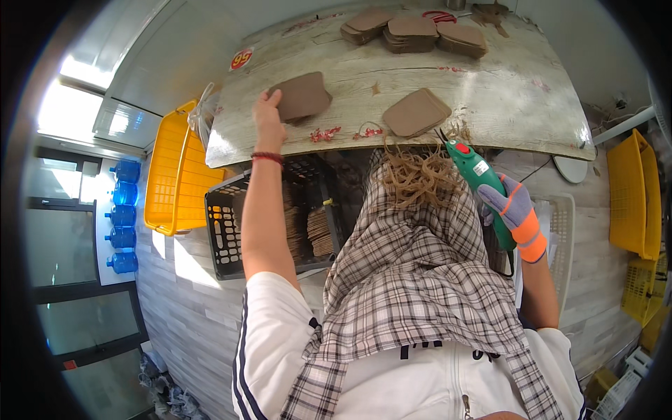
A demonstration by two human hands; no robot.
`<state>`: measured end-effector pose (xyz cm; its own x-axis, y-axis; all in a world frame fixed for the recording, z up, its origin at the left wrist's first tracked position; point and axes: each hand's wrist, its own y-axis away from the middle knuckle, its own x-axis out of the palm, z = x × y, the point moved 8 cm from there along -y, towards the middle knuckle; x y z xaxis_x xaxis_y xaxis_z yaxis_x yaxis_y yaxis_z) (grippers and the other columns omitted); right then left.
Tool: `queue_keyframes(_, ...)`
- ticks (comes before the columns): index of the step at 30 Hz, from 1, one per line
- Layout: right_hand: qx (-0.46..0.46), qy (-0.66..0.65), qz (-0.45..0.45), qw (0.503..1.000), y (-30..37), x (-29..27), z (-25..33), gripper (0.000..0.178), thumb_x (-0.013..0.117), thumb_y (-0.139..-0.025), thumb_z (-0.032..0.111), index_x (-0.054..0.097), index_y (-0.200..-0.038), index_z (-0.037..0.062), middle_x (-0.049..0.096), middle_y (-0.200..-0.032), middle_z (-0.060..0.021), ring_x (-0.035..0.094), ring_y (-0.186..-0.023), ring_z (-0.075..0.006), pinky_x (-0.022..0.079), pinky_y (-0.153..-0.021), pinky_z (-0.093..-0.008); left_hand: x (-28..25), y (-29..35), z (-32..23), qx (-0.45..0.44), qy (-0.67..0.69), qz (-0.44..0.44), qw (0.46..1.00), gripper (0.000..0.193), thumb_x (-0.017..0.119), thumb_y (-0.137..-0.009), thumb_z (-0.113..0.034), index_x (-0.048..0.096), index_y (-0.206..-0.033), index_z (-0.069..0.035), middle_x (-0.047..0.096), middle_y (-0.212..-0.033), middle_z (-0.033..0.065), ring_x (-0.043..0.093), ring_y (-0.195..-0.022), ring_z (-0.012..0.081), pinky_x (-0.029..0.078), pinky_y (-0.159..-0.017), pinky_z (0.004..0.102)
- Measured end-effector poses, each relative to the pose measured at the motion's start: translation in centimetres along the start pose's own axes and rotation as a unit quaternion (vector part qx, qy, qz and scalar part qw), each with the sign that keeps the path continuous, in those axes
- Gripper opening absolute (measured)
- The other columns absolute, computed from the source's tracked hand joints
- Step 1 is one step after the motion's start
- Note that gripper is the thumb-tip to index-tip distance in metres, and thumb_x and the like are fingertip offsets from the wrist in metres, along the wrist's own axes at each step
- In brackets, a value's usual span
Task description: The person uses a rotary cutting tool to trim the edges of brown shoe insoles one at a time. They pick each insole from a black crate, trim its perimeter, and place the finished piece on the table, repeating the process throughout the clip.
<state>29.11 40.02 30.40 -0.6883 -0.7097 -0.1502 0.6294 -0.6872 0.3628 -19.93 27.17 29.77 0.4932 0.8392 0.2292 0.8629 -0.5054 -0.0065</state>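
My bare left hand [267, 115] grips the left edge of a brown rounded panel [304, 96] over the left part of the table; whether it is one piece or a few is hard to make out. Closed inside a grey and orange glove, my right hand [505, 201] holds a green handheld electric tool [479, 173] with a red button. The tool's thin two-pronged tip points up toward the table's front edge. Left of that tip lies a small pile of brown panels [417, 113]. A tangle of thin tan trimmings [420, 175] rests on my plaid apron [420, 259].
Stacks of brown panels [409, 35] stand at the back of the table [336, 52]. Below its front left, a black crate [231, 241] holds more panels. A yellow basket [164, 175] is at the left, yellow crates [630, 196] at the right. Several blue water bottles [124, 217] line the wall.
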Motion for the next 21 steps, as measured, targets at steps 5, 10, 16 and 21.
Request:
queue_keyframes(5, 0.013, -0.025, -0.023, 0.999, 0.3, -0.9, -1.3, 0.035, 0.067, -0.084, 0.027, 0.055, -0.100, -0.0015, 0.057, -0.065, -0.0034, 0.054, -0.048, -0.0101, 0.045, -0.043, -0.0242, 1.3, -1.2, -2.7, 0.279, -0.540, -0.085, 0.790, 0.052, 0.065, -0.082, -0.025, 0.050, -0.125, 0.001, 0.046, -0.129, 0.0207, 0.039, -0.124, 0.0320, 0.030, -0.103, 0.0417)
queue_keyframes(10, 0.024, 0.026, -0.061, 0.998, -0.1, -1.5, -2.9, 0.036, 0.068, -0.083, 0.027, 0.056, -0.101, -0.0013, 0.057, -0.066, -0.0031, 0.053, -0.049, -0.0093, 0.044, -0.043, -0.0238, 16.3, 9.7, 3.5, 0.394, -0.639, 0.121, 0.650, 0.061, 0.061, -0.082, -0.042, 0.052, -0.125, -0.001, 0.036, -0.139, 0.0196, 0.019, -0.136, 0.0377, 0.012, -0.110, 0.0521)
queue_keyframes(16, 0.011, 0.013, -0.068, 0.998, 0.9, -1.4, -2.6, 0.035, 0.069, -0.083, 0.027, 0.058, -0.101, -0.0011, 0.058, -0.068, -0.0012, 0.052, -0.053, -0.0066, 0.043, -0.046, -0.0221, 18.5, 12.7, 8.0, 0.305, -0.576, 0.184, 0.736, 0.060, 0.069, -0.074, -0.041, 0.056, -0.116, -0.001, 0.033, -0.141, 0.0179, 0.017, -0.136, 0.0363, 0.010, -0.111, 0.0499)
queue_keyframes(21, 0.011, -0.015, -0.071, 0.997, 1.0, -1.7, -3.1, 0.035, 0.069, -0.083, 0.027, 0.058, -0.101, -0.0010, 0.058, -0.068, -0.0012, 0.052, -0.054, -0.0067, 0.042, -0.046, -0.0226, 18.7, 13.8, 5.2, 0.316, -0.478, 0.119, 0.811, 0.040, 0.078, -0.068, -0.019, 0.051, -0.092, -0.002, 0.048, -0.118, 0.0153, 0.038, -0.123, 0.0329, 0.027, -0.103, 0.0436)
